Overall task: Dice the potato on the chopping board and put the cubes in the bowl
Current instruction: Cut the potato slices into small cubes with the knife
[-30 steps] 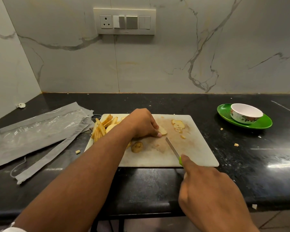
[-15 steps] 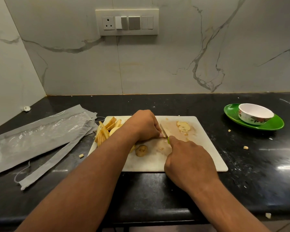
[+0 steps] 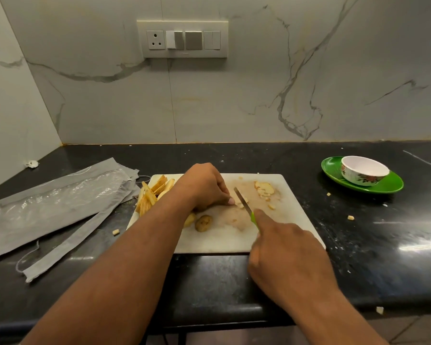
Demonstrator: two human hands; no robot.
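A white chopping board (image 3: 291, 235) lies on the black counter. My left hand (image 3: 204, 188) curls over potato pieces at the board's middle, holding them down; what lies under the fingers is hidden. My right hand (image 3: 281, 247) grips a green-handled knife (image 3: 243, 202), whose blade angles toward my left fingertips. Potato strips (image 3: 152, 195) are piled at the board's left end. Thin slices (image 3: 264, 189) and small cubes lie at the far right of the board. A potato end piece (image 3: 204, 222) sits near the front. The white floral bowl (image 3: 363, 171) stands on a green plate (image 3: 388, 186) at the right.
Grey plastic packaging (image 3: 52, 205) is spread across the counter to the left. Loose potato bits (image 3: 350, 217) lie on the counter right of the board, one (image 3: 115, 232) left of it. A marble wall with a switch panel (image 3: 184, 38) rises behind.
My right hand went forward to cut beside my left fingertips, then pulled back toward me with the knife. My left hand stayed on the potato.
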